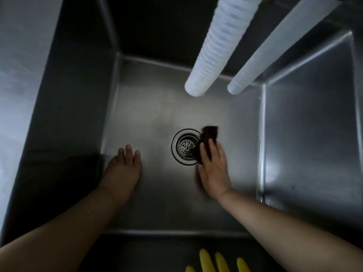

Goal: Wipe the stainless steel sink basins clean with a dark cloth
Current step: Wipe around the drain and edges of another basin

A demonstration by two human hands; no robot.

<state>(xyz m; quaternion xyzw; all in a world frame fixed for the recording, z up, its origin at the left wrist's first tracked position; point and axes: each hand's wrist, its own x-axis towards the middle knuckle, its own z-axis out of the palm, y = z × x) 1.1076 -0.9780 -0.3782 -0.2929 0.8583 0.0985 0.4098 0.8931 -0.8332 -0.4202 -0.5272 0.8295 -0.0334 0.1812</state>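
I look straight down into a deep stainless steel sink basin (157, 107). A round drain strainer (184, 147) sits in its floor, a little right of centre. My right hand (213, 169) presses a dark cloth (209, 134) flat on the floor against the drain's right rim; the cloth sticks out beyond my fingertips and part of it lies under my palm. My left hand (123, 167) rests on the basin floor left of the drain, fingers extended and together, holding nothing.
Two white ribbed hoses (222, 46) (279, 50) hang down from the top over the back of the basin. Yellow glove fingers (218, 262) lie on the near rim at the bottom. A steel counter (21, 75) runs along the left.
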